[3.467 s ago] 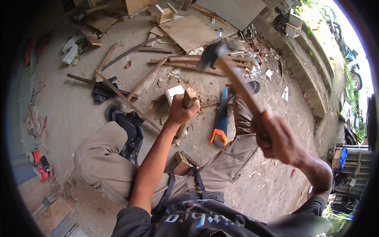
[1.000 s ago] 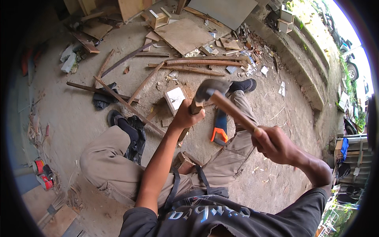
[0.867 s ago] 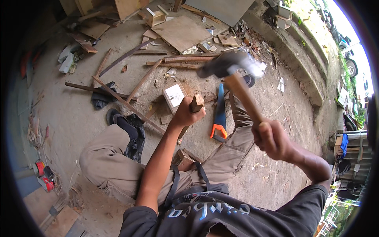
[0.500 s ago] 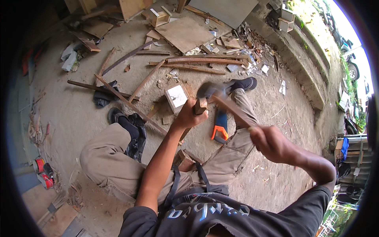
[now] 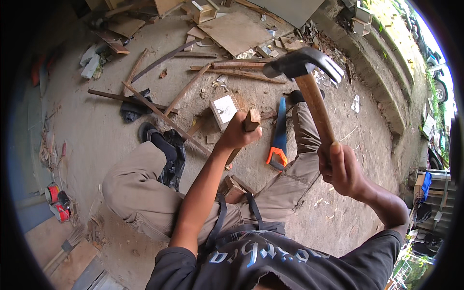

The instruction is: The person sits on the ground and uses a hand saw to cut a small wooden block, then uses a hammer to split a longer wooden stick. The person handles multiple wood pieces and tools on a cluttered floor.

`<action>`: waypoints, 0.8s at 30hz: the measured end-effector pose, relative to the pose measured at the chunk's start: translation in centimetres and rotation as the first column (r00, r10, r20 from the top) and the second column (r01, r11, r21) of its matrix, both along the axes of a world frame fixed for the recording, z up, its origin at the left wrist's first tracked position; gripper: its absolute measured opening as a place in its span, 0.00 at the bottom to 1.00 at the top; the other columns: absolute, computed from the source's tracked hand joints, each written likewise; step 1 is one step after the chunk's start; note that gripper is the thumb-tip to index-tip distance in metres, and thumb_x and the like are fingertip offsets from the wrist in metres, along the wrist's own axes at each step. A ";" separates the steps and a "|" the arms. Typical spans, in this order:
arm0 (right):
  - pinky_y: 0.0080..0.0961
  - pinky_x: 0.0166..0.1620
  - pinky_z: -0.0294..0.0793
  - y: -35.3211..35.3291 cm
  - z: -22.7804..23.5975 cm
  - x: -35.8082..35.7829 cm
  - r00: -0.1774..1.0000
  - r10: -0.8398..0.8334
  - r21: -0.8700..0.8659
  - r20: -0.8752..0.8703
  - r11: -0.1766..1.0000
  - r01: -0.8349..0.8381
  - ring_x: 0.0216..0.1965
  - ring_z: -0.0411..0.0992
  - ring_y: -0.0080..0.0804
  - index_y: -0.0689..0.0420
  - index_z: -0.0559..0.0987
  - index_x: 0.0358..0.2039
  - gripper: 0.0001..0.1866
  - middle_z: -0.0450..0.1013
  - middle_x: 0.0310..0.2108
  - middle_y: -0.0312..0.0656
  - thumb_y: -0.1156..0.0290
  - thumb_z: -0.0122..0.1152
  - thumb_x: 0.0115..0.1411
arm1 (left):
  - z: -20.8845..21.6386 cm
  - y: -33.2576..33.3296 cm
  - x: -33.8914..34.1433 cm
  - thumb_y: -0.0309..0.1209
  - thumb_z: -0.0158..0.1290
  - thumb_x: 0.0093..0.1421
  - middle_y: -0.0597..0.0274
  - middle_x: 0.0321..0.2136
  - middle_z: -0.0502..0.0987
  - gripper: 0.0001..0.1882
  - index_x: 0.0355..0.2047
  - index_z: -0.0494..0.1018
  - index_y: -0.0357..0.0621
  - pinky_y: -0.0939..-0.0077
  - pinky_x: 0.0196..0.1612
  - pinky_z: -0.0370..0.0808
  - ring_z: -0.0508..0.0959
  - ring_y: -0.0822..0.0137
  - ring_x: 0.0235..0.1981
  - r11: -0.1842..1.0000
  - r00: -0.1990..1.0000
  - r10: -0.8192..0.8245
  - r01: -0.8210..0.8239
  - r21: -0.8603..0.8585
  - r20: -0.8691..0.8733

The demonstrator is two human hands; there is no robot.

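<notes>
My left hand (image 5: 240, 131) is closed around a wooden stick (image 5: 252, 120), whose blunt end points up from the fist. Its lower part runs down between my legs. In my right hand (image 5: 342, 169) is a claw hammer (image 5: 309, 87), gripped by its wooden handle and raised, with the dark metal head well above and to the right of the stick. Just beyond my left hand stands a small wooden box (image 5: 224, 110) with a white top. A handsaw (image 5: 278, 133) with a blue blade and orange handle lies on the ground by my right leg.
Several wood strips (image 5: 150, 108) lie crossed ahead on the left. A plywood sheet (image 5: 235, 34) and scraps are farther off. Concrete steps (image 5: 367, 72) rise on the right. A wooden block (image 5: 234, 189) sits between my thighs, and a black plastic bag (image 5: 175, 162) lies by my left foot.
The hammer has swung up and to the right, away from the stick's top end. My left hand still holds the stick in about the same place.
</notes>
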State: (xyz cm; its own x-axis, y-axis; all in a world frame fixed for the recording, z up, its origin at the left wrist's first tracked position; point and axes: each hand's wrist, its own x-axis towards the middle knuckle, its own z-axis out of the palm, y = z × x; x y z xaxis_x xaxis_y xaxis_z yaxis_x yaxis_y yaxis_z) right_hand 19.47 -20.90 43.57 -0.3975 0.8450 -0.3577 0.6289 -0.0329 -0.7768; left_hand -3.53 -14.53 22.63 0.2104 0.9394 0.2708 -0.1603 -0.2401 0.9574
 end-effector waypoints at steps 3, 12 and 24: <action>0.27 0.22 0.66 0.8 0.8 -1.1 0.986 0.103 -0.084 0.131 0.992 -0.092 0.17 0.65 0.25 0.59 0.69 0.23 0.33 0.65 0.16 0.34 0.44 0.30 0.70 | -1.0 0.0 -0.8 0.25 0.54 0.49 0.74 0.10 0.59 0.13 0.14 0.61 0.43 0.75 0.17 0.56 0.59 0.81 0.15 1.000 0.999 -0.028 0.029 0.008 -0.044; 0.20 0.16 0.56 1.6 0.9 -1.0 0.993 0.063 -0.150 0.103 0.988 -0.047 0.13 0.57 0.17 0.57 0.67 0.23 0.32 0.60 0.14 0.30 0.42 0.31 0.69 | -0.2 -0.1 -1.0 0.24 0.53 0.49 0.74 0.10 0.61 0.12 0.13 0.62 0.41 0.76 0.16 0.56 0.59 0.82 0.15 1.000 1.000 0.007 -0.007 0.007 0.013; 0.28 0.27 0.67 1.2 1.9 -0.4 0.999 0.031 -0.114 0.013 0.993 -0.029 0.21 0.65 0.25 0.60 0.70 0.24 0.34 0.66 0.17 0.36 0.43 0.31 0.70 | -0.7 0.9 -1.5 0.22 0.52 0.51 0.75 0.11 0.61 0.13 0.14 0.61 0.44 0.79 0.15 0.58 0.62 0.82 0.13 0.999 0.997 -0.036 0.038 -0.030 0.068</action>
State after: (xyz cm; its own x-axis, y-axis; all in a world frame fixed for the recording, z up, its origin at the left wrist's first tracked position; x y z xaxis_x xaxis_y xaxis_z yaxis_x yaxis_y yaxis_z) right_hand 19.10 -19.66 45.46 -0.4158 0.7863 -0.4570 0.6425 -0.1017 -0.7595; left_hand -5.00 -13.60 21.88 0.2277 0.9394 0.2562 -0.2334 -0.2028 0.9510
